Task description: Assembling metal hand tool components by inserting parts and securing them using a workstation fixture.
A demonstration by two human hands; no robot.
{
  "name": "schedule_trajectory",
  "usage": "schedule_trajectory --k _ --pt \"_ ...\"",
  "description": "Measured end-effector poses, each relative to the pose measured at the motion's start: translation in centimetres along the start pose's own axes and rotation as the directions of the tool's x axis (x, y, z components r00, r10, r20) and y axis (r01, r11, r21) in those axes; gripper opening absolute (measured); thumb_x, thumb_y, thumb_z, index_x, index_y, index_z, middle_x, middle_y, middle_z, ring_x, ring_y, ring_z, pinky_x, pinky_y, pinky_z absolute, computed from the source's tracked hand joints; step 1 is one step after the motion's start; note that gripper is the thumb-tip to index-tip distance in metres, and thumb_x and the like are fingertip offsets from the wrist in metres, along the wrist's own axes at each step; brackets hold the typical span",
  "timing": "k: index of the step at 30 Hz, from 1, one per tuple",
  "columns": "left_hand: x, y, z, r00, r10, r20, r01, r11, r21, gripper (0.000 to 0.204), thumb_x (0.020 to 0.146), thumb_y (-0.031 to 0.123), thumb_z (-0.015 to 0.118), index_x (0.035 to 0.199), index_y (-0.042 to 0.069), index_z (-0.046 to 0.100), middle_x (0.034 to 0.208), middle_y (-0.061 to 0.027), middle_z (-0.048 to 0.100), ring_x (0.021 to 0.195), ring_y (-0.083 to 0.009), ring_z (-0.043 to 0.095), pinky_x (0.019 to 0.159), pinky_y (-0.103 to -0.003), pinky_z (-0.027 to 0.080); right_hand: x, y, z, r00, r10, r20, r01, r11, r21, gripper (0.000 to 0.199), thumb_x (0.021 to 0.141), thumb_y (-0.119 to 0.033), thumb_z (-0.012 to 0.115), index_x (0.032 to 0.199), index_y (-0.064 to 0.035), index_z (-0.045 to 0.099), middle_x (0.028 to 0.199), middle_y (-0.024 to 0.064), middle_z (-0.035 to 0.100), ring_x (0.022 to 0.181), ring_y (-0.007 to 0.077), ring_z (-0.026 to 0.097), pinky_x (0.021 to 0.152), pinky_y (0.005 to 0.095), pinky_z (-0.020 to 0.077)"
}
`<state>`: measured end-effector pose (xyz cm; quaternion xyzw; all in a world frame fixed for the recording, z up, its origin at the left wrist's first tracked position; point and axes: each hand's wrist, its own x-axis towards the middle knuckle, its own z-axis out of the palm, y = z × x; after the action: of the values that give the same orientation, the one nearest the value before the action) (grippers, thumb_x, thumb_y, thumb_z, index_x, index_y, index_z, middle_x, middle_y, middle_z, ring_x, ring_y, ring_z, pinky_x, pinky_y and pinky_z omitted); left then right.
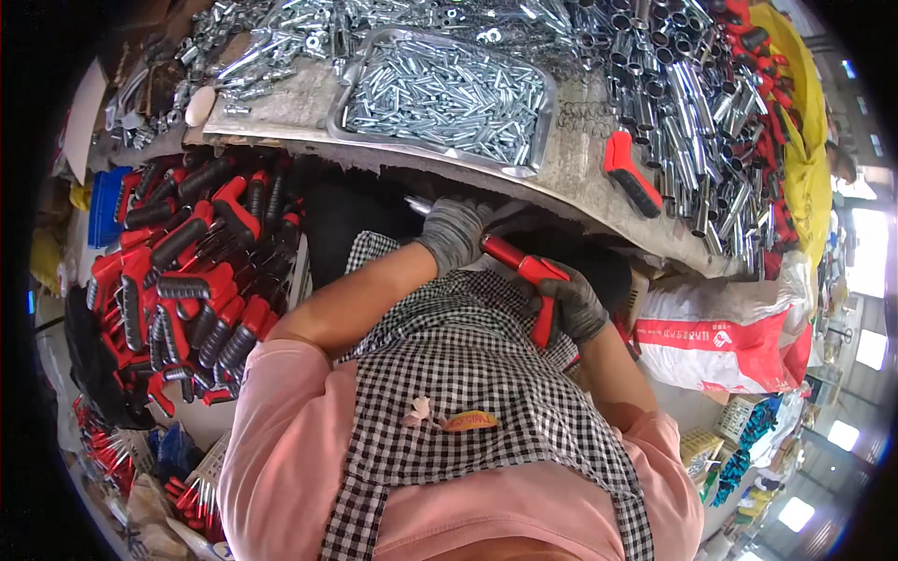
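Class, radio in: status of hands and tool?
Both hands gloved: left hand and right hand grip red T-handle tool under bench edge. Nothing blocking.

Red T-handle tool (528,280): red plastic grip with black insert, metal shaft end pointing upper left. Held tilted below near edge of workbench (580,182), over checked apron. Shaft end in left hand (456,232), handle in right hand (572,304), both grey-gloved.
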<state>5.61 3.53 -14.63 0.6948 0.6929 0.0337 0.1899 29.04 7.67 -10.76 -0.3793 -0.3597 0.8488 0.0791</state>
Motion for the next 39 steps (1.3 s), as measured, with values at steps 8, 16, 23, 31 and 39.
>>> schedule_trajectory --k 8,16,23,31,39 --pt "3.7 2.6 16.0 0.983 0.168 -0.073 -0.129 0.353 -0.927 0.039 0.083 0.031 0.062 0.116 0.009 0.059 0.104 -0.0126 0.066 0.094 -0.0233 0.063 0.081 -0.041 0.05 8.0 8.4 -5.5 0.895 0.136 -0.424 -0.108 0.99 0.09 0.03 0.075 -0.006 0.071 0.103 -0.0009 0.062 0.082 0.0083 0.064 0.065 0.0202 0.061 0.057 0.0323 0.0502" --pt "4.7 3.1 26.1 0.985 0.17 0.0 -0.088 0.506 -0.858 0.021 0.089 0.018 0.057 0.107 0.008 0.054 0.095 -0.013 0.061 0.086 -0.0211 0.059 0.07 -0.038 0.05 7.7 6.4 -3.9 0.838 0.242 -0.489 -0.141 0.962 0.234 0.023 0.077 -0.009 0.07 0.099 -0.003 0.064 0.081 0.0099 0.065 0.063 0.0234 0.061 0.055 0.0357 0.0482" --pt "5.8 2.7 21.9 0.99 0.108 -0.089 -0.138 0.66 -0.738 0.042 0.081 0.033 0.062 0.113 0.006 0.06 0.118 -0.0201 0.056 0.111 -0.0347 0.051 0.097 -0.041 0.039 9.3 6.7 -5.3 0.845 0.183 -0.502 -0.115 0.98 0.163 0.026 0.079 -0.013 0.07 0.102 -0.0022 0.064 0.083 0.0098 0.065 0.064 0.0237 0.061 0.056 0.0352 0.0488" --pt "6.3 1.4 26.9 0.992 0.126 0.003 -0.081 0.654 -0.752 0.023 0.086 0.024 0.053 0.098 0.007 0.064 0.096 -0.0191 0.063 0.091 -0.0337 0.059 0.073 -0.041 0.048 11.6 8.3 -7.1 0.822 0.133 -0.554 -0.173 0.985 -0.022 0.024 0.08 -0.014 0.068 0.102 -0.0041 0.064 0.082 0.007 0.064 0.067 0.0208 0.059 0.058 0.0337 0.048" --pt "6.5 2.1 26.8 0.993 0.086 0.083 0.015 0.602 -0.798 0.027 0.086 0.024 0.052 0.102 0.005 0.063 0.099 -0.0206 0.064 0.093 -0.0355 0.061 0.079 -0.04 0.049 10.2 6.5 -5.7 0.819 0.289 -0.496 -0.278 0.956 0.098 0.027 0.082 -0.01 0.06 0.107 -0.0001 0.062 0.09 0.009 0.065 0.075 0.0225 0.06 0.065 0.0352 0.0493"
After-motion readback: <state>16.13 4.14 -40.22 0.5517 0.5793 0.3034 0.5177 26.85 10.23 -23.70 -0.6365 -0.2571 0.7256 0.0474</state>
